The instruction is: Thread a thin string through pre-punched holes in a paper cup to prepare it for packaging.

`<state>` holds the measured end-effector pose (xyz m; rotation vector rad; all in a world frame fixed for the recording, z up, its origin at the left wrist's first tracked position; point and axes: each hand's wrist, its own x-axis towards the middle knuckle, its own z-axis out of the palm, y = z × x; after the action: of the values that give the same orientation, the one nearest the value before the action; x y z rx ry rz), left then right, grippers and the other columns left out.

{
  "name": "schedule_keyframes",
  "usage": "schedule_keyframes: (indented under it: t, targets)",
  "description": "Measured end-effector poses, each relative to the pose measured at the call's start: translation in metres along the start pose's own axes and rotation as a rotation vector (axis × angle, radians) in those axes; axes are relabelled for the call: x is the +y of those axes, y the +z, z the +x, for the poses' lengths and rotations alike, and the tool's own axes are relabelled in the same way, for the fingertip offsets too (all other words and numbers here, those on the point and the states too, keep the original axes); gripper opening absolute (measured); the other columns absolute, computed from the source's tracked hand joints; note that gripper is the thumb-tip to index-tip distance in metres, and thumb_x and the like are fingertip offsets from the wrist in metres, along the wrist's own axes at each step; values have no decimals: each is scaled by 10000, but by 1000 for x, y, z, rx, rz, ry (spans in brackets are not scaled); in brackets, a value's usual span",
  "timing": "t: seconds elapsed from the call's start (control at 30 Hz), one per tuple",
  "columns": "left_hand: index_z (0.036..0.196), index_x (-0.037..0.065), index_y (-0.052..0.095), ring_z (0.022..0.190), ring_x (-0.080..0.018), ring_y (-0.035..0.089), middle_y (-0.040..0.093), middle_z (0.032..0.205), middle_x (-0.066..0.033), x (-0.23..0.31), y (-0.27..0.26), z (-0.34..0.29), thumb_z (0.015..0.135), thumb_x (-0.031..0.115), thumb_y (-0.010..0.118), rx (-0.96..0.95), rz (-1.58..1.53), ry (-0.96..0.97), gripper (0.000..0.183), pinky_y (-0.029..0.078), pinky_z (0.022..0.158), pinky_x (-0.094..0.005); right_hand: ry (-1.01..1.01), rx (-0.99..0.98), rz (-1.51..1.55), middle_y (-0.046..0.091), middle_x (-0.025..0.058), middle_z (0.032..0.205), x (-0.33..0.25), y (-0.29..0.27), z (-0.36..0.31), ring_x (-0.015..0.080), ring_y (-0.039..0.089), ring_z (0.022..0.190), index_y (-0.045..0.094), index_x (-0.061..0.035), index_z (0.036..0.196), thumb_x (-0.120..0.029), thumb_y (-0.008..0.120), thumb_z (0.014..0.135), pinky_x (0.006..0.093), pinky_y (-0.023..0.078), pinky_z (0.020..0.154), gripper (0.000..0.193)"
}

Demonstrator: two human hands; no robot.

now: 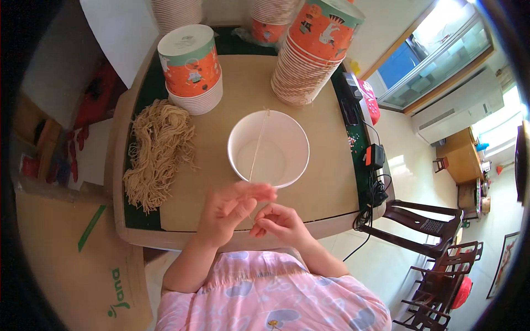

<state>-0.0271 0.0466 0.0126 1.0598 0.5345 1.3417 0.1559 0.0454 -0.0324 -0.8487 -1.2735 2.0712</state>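
Observation:
A white paper bucket (298, 149) stands mouth up on the table in front of me. A thin beige string (257, 144) runs from its far rim across the mouth toward my hands. My left hand (229, 212) is at the bucket's near rim, fingers stretched to the right and thumb apart; the string passes behind it. Just right of it, my right hand (280, 223) is closed, fingertips pinched on the string's near end below the left hand. A loose bundle of beige strings (159, 154) lies left of the bucket.
Nested stacks of orange and green printed buckets, upside down, stand at the back left (190, 69) and back right (312, 52). Black power strips and cables (371, 193) line the table's right edge. A dark wooden chair (422, 223) is at right, a cardboard box (77, 259) at lower left.

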Motion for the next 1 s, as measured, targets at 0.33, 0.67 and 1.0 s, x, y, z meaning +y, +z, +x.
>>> schedule_keyframes:
  t: [0.33,0.67,1.0]
  targets:
    - [1073,-3,639,961,-141,601,651,1022,-89,-47,6,-48,930,57,547,57,136,-218,180,483,857,-274,95,189,661,623,128,1077,34,-3,6,178,623,893,533,-5,1154,-237,414,1011,298,505,832,297]
    - [1001,1,671,854,-128,621,654,949,-60,-62,-9,-64,902,48,584,243,264,-303,141,482,808,-251,-310,537,608,509,58,744,24,-2,-10,147,464,656,445,-96,1202,-38,432,959,286,419,616,251]
    - [925,-3,673,788,-113,554,583,881,-48,-36,8,-42,828,-18,649,188,395,-221,101,457,706,-231,-390,133,-53,515,90,759,14,22,-18,142,495,690,68,-102,1461,69,401,925,280,427,660,653]
